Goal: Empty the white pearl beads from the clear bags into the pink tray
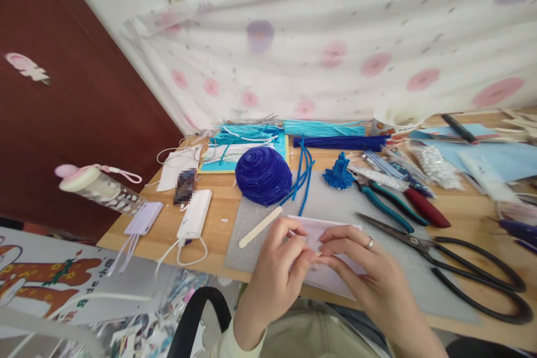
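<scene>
My left hand (283,257) and my right hand (356,260) meet at the front of the table, fingertips nearly touching. Both are closed in a pinch on something small that my fingers mostly hide; I cannot make it out. Under them lies a pale sheet (335,274) on the grey cutting mat (251,249). A wooden craft stick (260,227) is left of my left hand. Beyond it rests a dark blue coiled dome (263,176), with blue pipe cleaners (301,179) beside it. A small blue fuzzy ornament (339,172) stands behind my right hand.
Right of my hands lie large black scissors (436,251), pliers (394,201) and bags of beads (436,165). Pipe cleaner bundles (342,142) line the back. To the left are a white power bank (195,214), a lilac phone-like object (144,218) and a bottle (103,190).
</scene>
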Tool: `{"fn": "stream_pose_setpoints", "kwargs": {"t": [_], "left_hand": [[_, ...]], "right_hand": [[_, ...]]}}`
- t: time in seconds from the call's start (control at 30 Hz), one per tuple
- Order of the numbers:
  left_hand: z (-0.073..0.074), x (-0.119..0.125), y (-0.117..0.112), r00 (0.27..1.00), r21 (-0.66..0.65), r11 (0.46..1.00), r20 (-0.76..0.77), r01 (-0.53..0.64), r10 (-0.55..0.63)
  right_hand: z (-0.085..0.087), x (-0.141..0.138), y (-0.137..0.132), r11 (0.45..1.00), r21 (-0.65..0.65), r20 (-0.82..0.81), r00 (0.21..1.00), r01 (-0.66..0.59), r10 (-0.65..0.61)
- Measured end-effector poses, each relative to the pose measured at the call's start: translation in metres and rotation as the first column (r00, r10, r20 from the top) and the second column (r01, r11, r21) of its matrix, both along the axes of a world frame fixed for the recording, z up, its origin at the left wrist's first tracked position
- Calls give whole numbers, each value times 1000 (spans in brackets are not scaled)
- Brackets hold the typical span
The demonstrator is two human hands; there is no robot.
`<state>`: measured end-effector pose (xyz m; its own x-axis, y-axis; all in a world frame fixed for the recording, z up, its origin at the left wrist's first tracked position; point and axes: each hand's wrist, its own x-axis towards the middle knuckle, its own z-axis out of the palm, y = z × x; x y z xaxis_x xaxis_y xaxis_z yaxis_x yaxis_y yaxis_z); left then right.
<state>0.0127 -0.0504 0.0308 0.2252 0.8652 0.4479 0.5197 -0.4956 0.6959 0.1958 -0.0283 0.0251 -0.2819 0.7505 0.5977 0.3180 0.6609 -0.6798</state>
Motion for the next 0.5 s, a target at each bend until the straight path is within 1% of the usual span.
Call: {"fn": "stream_pose_setpoints", "kwargs": {"t": [0.1,0.2,0.3,0.4,0.47,0.5], "left_hand": [[-1,0,3,1000,-17,1000,29,3,-3],[-3,1,8,993,-79,997,122,4,6],[-8,1,12,977,-147,989,207,-23,53],[-12,2,16,958,-187,980,263,-66,115],[-13,1,17,946,-206,975,290,-82,141],[-14,1,18,942,-212,974,302,-85,148]], "right_hand": [[2,1,3,1000,-20,-34,999,-17,16],[3,1,5,999,-32,-73,997,15,-17],[0,-1,5,990,-91,-114,986,108,-119],[-4,-2,3,959,-197,-196,950,206,-245],[-6,-2,2,942,-252,-252,925,222,-285],[-7,-1,1,940,-260,-255,923,221,-288]]}}
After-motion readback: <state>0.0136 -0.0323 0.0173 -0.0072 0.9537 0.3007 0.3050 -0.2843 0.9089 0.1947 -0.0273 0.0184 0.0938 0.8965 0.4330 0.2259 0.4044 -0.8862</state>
